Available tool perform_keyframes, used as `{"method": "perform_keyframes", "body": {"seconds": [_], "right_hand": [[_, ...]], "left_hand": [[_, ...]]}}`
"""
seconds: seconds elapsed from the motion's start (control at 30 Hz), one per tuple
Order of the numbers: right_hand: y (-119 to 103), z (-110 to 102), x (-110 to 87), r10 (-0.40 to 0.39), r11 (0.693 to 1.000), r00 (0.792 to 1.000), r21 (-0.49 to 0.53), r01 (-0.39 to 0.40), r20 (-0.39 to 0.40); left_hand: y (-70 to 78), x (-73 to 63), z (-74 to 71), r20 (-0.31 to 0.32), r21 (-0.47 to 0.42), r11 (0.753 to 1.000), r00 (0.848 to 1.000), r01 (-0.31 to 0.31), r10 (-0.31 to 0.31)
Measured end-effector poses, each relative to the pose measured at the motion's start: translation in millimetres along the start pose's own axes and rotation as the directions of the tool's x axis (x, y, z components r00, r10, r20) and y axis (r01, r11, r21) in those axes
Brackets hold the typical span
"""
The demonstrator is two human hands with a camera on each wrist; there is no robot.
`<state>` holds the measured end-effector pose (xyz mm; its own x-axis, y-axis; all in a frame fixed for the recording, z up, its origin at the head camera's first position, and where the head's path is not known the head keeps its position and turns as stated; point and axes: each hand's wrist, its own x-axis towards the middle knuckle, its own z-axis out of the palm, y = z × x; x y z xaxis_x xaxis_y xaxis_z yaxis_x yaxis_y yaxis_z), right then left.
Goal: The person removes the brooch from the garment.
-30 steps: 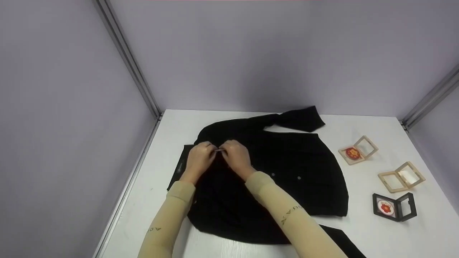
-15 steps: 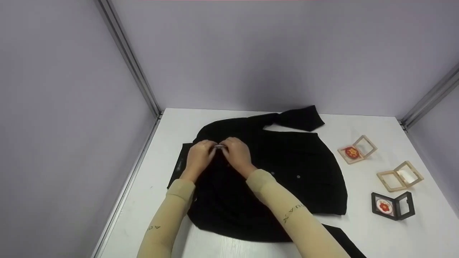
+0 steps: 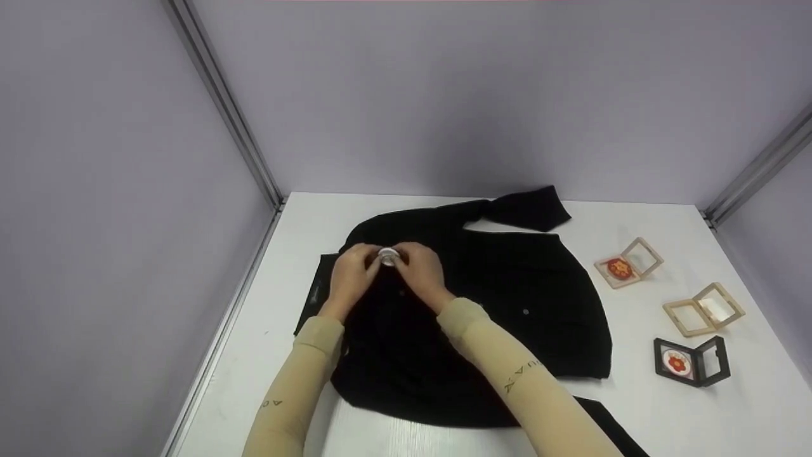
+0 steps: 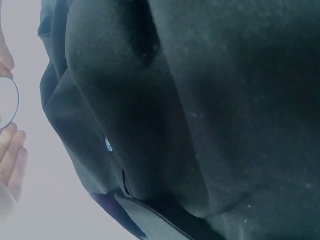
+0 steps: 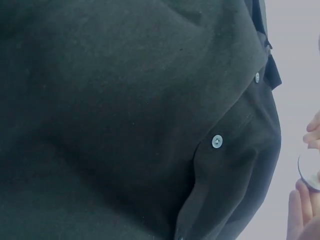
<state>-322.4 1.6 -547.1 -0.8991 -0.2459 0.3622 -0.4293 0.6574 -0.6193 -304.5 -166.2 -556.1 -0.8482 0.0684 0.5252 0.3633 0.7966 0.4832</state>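
Above a black shirt (image 3: 526, 273), my left hand (image 3: 351, 274) and right hand (image 3: 420, 273) pinch a small round silvery-white disc (image 3: 388, 256) from its two sides. The disc's broad face is turned up toward the head camera; whether it is a badge I cannot tell. At the left edge of the left wrist view, part of the disc (image 4: 7, 102) shows between fingers. The right wrist view catches its rim (image 5: 306, 175) at the right edge. The shirt lies spread with its buttons (image 5: 217, 141) showing, partly under both forearms.
On the white table (image 3: 254, 355), right of the shirt, stand an opened wooden case (image 3: 625, 266) with a red and yellow disc, another opened wooden case (image 3: 694, 314), and an opened black case (image 3: 688, 365) with a red-flower disc. Grey panels enclose the table's back and sides.
The disc has tilted: a second ago only its thin edge showed between the fingertips, and now its round face is visible. Both hands have shifted slightly away from me. The shirt stays put.
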Motion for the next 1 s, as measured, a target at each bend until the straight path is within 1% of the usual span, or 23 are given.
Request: {"method": "perform_keyframes", "body": {"seconds": [0.1,0.2,0.27,0.37,0.43,0.57,0.67,0.73,0.8,0.87,1.0], "right_hand": [[0.1,-1.1,0.1,0.03,0.997,1.0,0.071,-0.03,0.0],[0.4,-2.1,0.2,0.09,0.985,0.996,0.148,-0.092,0.016],[0.4,-2.6,0.7,0.142,0.969,0.989,0.2,-0.146,0.034],[1.0,-2.1,1.5,0.203,0.932,0.977,0.293,-0.213,0.064],[1.2,-1.5,2.3,0.238,0.897,0.968,0.363,-0.252,0.084],[1.6,-0.3,3.1,0.311,0.804,0.941,0.492,-0.335,0.131],[1.9,0.0,3.2,0.366,0.727,0.915,0.563,-0.394,0.168],[2.2,0.1,3.2,0.396,0.675,0.898,0.601,-0.428,0.193],[2.6,0.2,3.0,0.418,0.63,0.881,0.629,-0.456,0.22],[3.0,0.1,2.9,0.43,0.597,0.871,0.648,-0.473,0.24],[3.4,-1.2,1.8,0.447,0.554,0.85,0.66,-0.508,0.279]], "left_hand": [[0.9,-0.2,-0.6,0.004,-0.022,0.999,1.0,0.026,-0.026],[1.5,-0.6,-1.1,0.019,-0.055,0.997,0.998,0.058,-0.057],[2.0,-0.9,-1.4,0.026,-0.074,0.995,0.997,0.074,-0.073],[2.8,-1.0,-1.7,0.038,-0.096,0.99,0.994,0.103,-0.1],[3.5,-1.2,-1.5,0.049,-0.104,0.986,0.991,0.128,-0.123],[5.6,-0.7,-0.6,0.074,-0.129,0.975,0.982,0.181,-0.173],[7.1,0.4,0.3,0.089,-0.154,0.966,0.976,0.209,-0.198],[8.0,1.3,0.5,0.095,-0.171,0.961,0.974,0.218,-0.204],[8.6,1.7,0.4,0.101,-0.187,0.956,0.972,0.226,-0.21],[9.3,2.0,0.1,0.105,-0.197,0.953,0.971,0.23,-0.213],[10.4,0.9,-0.6,0.123,-0.2,0.948,0.966,0.248,-0.227]]}}
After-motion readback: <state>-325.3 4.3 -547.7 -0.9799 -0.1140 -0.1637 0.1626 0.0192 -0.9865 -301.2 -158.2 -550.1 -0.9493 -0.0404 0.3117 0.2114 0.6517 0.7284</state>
